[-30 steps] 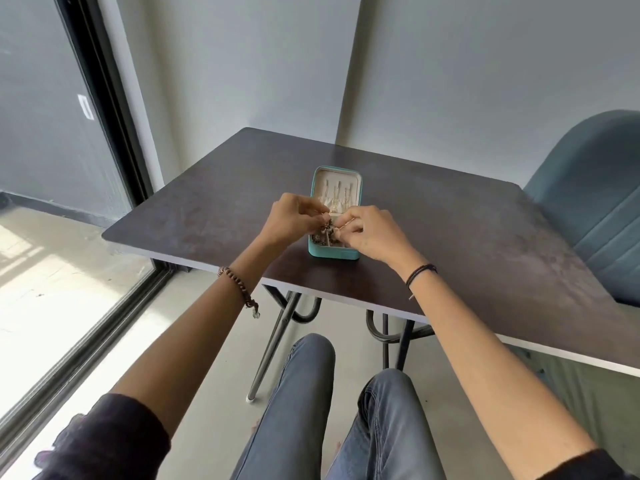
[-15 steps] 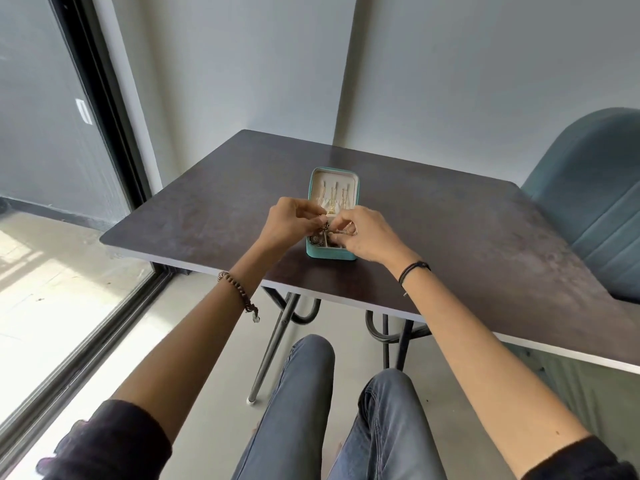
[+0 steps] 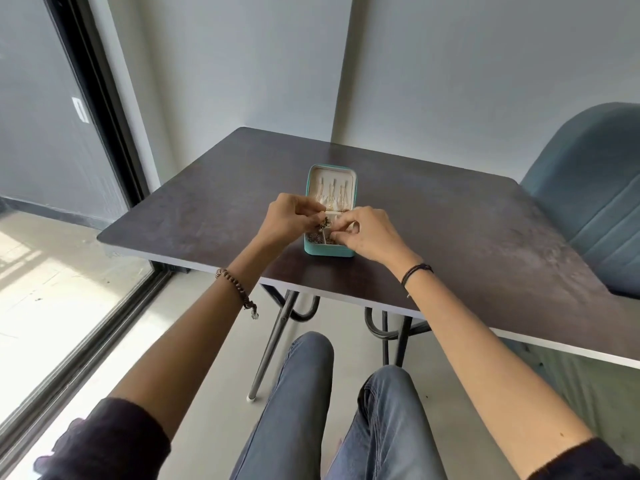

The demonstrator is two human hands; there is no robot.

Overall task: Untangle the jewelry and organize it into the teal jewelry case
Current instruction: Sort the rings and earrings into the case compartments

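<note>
Head view: at the centre of the frame, a seated person works over the teal jewelry case (image 3: pixel 328 251), which lies open on the dark desk (image 3: pixel 450 244). The left hand (image 3: pixel 289 218) pinches the dark knot of the tangled jewelry (image 3: pixel 324 222) just above the case's lower tray. The right hand (image 3: pixel 367 233) pinches what appears to be a fine part of the same tangle, too thin to make out. Compared with a second ago, the hands sit slightly further apart, and the tray's pale divider (image 3: pixel 323 238) now shows between them, suggesting the knot is loosening. Chains (image 3: pixel 332 192) already hang in the open lid (image 3: pixel 331 167), while dark pieces lying in the tray suggest the sorting is unfinished.
</note>
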